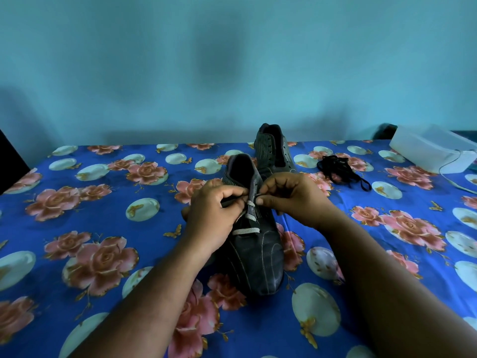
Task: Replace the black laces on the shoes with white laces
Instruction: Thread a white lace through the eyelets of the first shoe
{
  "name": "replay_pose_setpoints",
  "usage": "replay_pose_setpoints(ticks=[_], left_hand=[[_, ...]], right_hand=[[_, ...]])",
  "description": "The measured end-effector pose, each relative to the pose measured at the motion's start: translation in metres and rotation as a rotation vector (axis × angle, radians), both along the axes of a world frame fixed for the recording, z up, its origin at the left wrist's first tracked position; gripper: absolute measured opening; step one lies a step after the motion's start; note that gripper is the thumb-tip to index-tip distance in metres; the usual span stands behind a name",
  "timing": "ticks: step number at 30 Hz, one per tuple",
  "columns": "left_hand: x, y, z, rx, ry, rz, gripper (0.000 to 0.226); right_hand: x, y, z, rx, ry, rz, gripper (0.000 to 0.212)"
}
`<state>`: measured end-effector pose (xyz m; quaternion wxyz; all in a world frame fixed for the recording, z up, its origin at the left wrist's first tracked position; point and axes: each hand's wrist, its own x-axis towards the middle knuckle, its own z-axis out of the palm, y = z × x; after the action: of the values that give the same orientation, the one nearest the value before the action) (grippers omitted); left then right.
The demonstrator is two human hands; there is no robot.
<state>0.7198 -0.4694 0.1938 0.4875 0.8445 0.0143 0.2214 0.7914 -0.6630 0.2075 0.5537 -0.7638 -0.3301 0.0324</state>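
1. A dark shoe [254,244] lies on a floral-covered surface [103,202], straight in front of the person. Its long axis runs away from them — toe nearest, opening farthest.
2. Both hands meet over the eyelets about midway along the shoe, one on each side of the lacing line, about equally near it.
3. The left hand [214,215] has curled fingers and pinches a lace end at the shoe's left edge.
4. The right hand [291,197] pinches the other lace tip between thumb and fingertips, the tip pointing left toward an eyelet.
5. The white lace [245,231] already crosses the lower eyelets in a few bars; the upper holes look unthreaded — so the next pass probably goes farther from the person.
6. A second shoe [273,151] stands behind, apparently unlaced.
7. The black laces [340,169] lie bunched to the right, well apart from the hands.
8. A white box [433,148] sits at far right.
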Motion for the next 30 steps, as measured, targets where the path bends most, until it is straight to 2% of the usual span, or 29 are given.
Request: replay_pose_setpoints(ticks=[3, 5, 7, 9, 12, 17, 19, 20, 22, 24, 26, 28, 30], left_hand=[[0.001, 0.003, -0.004, 0.065, -0.039, 0.008, 0.020], [0.000, 0.004, -0.002, 0.120, -0.106, 0.005, 0.016], [-0.001, 0.010, -0.001, 0.162, -0.120, -0.022, 0.019], [-0.003, 0.018, -0.001, 0.182, -0.066, -0.120, 0.031], [-0.006, 0.029, -0.001, 0.203, -0.027, -0.198, 0.040], [-0.008, 0.037, -0.002, 0.253, -0.005, -0.209, 0.051], [-0.008, 0.037, -0.003, 0.294, -0.004, -0.212, 0.053], [-0.008, 0.037, -0.003, 0.304, -0.003, -0.220, 0.056], [-0.006, 0.037, -0.006, 0.290, -0.003, -0.250, 0.068], [-0.006, 0.038, -0.010, 0.200, 0.044, -0.289, 0.088], [-0.005, 0.039, -0.014, 0.084, 0.136, -0.309, 0.108], [-0.003, 0.041, -0.017, 0.031, 0.216, -0.323, 0.118], [-0.001, 0.041, -0.021, 0.059, 0.247, -0.305, 0.115]], right_hand=[[-0.002, 0.004, -0.002, 0.033, -0.026, -0.004, 0.008], [-0.001, 0.004, -0.003, 0.075, 0.003, 0.027, 0.008], [0.001, 0.002, -0.003, 0.135, 0.047, 0.038, 0.013], [0.003, -0.002, -0.002, 0.209, 0.097, 0.026, 0.014], [0.005, -0.005, 0.002, 0.385, 0.208, 0.016, 0.010], [0.005, -0.011, 0.016, 0.762, 0.466, -0.006, 0.022], [0.007, -0.013, 0.022, 0.833, 0.478, -0.081, 0.024], [0.008, -0.015, 0.023, 0.769, 0.405, -0.153, 0.024], [0.011, -0.023, 0.019, 0.409, 0.098, -0.315, 0.022], [0.015, -0.028, 0.011, 0.023, -0.151, -0.274, 0.023], [0.014, -0.026, 0.007, -0.220, -0.227, -0.161, 0.027], [0.009, -0.020, 0.007, -0.355, -0.306, -0.110, 0.027], [0.007, -0.019, 0.010, -0.327, -0.335, -0.113, 0.023]])
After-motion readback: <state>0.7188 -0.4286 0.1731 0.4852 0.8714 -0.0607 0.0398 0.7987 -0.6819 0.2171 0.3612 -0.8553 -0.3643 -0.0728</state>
